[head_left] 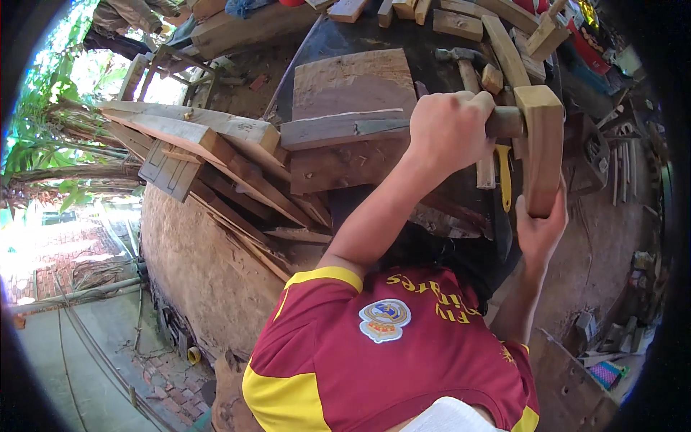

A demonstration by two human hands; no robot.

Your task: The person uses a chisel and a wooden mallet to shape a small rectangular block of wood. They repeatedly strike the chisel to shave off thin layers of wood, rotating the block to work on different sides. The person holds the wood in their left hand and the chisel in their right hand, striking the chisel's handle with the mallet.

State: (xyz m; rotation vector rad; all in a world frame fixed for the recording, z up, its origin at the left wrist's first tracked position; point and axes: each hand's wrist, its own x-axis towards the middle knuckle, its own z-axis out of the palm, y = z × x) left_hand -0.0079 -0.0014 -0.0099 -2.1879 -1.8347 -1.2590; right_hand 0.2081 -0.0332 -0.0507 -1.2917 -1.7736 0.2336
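My left hand (pixel 448 129) is closed in a fist around a thick, round, dark wooden handle (pixel 506 122). The handle's end meets the side of a squared wooden block (pixel 541 144); whether it is fixed into the block I cannot tell. Low on that block, the fingers and thumb of my right hand (pixel 545 227) wrap its near end. A narrow plank (pixel 342 129) lies left of my left fist, across a wide rough board (pixel 353 79). Just beyond the fist is a hammer (pixel 464 61) with a wooden handle, partly hidden.
A yellow-handled tool (pixel 505 180) lies near the block. Several wood offcuts (pixel 458 25) crowd the far side of the dark work surface (pixel 338 36). Long timbers (pixel 209 137) lean at my left. A plastic crate (pixel 594 151) stands at the right, beyond my right hand.
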